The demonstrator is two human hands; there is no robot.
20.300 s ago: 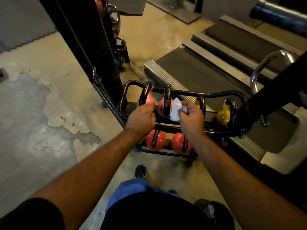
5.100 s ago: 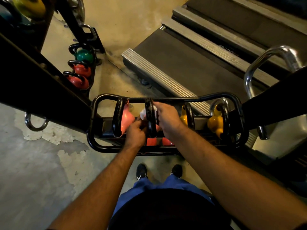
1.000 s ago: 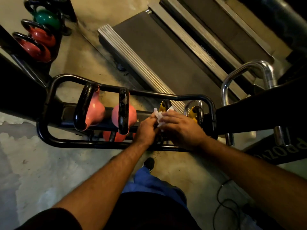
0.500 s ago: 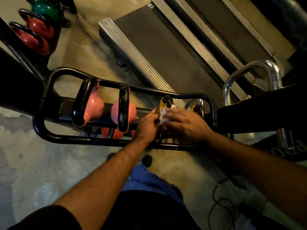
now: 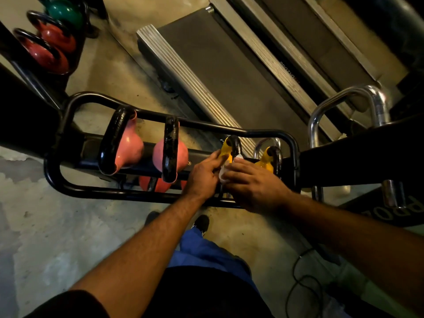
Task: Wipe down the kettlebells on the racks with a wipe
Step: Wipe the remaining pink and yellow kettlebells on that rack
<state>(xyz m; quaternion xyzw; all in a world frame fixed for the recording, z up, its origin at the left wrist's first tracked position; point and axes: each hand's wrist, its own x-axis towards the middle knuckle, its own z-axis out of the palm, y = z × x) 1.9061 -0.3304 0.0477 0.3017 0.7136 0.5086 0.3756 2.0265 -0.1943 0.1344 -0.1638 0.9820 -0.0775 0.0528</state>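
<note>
Yellow is the colour under your hands in the head view: your left hand (image 5: 205,173) rests straight fingers against the near yellow kettlebell (image 5: 226,149) on the top tier of the black rack (image 5: 68,187), steadying it, while your right hand (image 5: 252,183) presses the white wipe (image 5: 223,172) onto that bell's body, fingers curled over the cloth. Take that rack as your landmark. Along its top tier, left of your hands, sit 2 pink kettlebells (image 5: 128,148); just right of your hands sits a 2nd yellow kettlebell (image 5: 267,159); below, on the lower tier, orange kettlebells (image 5: 158,183) show between the bars. Nothing in the picture tells which of these are already clean, so you cannot judge that from here. Beyond the rack's left end stands another rack with red and green kettlebells (image 5: 49,45), and I judge those remain for you. Behind the rack lies a treadmill (image 5: 229,72).
</note>
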